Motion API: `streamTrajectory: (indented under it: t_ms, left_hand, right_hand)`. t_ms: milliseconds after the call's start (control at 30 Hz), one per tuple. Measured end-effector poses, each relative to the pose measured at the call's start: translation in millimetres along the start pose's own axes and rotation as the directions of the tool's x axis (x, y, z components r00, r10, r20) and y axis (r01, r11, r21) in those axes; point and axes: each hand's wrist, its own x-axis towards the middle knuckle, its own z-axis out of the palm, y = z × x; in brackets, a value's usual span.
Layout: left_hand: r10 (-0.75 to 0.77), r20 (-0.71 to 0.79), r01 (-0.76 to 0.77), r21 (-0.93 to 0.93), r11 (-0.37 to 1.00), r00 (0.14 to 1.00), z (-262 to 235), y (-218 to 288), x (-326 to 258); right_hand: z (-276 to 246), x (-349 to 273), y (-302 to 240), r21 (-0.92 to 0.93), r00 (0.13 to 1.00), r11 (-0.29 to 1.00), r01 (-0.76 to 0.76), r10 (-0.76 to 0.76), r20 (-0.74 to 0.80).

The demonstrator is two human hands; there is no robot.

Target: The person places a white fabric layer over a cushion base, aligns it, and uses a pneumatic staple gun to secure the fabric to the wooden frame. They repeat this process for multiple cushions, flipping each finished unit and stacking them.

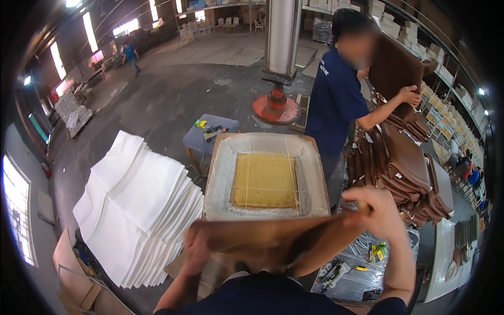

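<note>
Both hands were clamped on a brown cover (262,239), left hand (195,251) and right hand (375,210) each with a closed grip on an end, stretching it (kinda blurry) just in front of the white tray (220,173) with yellow foam (265,181). White sheets (136,210) were stacked on the left.

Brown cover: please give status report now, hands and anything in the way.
Left hand and right hand both grip brown cover, stretched wide. Seat frame with yellow foam just beyond. Co-worker behind the frame, handling brown covers.
</note>
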Motion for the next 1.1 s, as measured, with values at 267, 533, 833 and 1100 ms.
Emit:
streamTrajectory:
  t_ms: [267,533,833,1100]
  left_hand:
    - [-0.261,-0.122,0.202,-0.362,0.910,0.958,-65.7,-17.8,72.9]
    - [0.310,0.008,-0.298,-0.252,0.921,0.951,-27.1,-15.2,132.6]
    - [0.217,-0.061,-0.176,-0.808,0.562,0.974,-54.9,-0.7,180.9]
    - [-0.359,-0.489,0.029,-0.561,0.827,0.795,-97.9,-9.5,197.4]
  right_hand:
    - [2.3,-64.6,59.4,-0.302,0.999,0.953,-0.029,0.024,-0.021]
    - [263.3,55.2,90.2,0.485,0.940,0.852,-0.197,0.023,0.342]
    - [388.3,94.1,100.9,0.569,0.956,0.819,-0.075,-0.103,0.274]
    - [194.3,-0.1,80.3,0.434,0.920,0.812,-0.391,0.355,0.165]
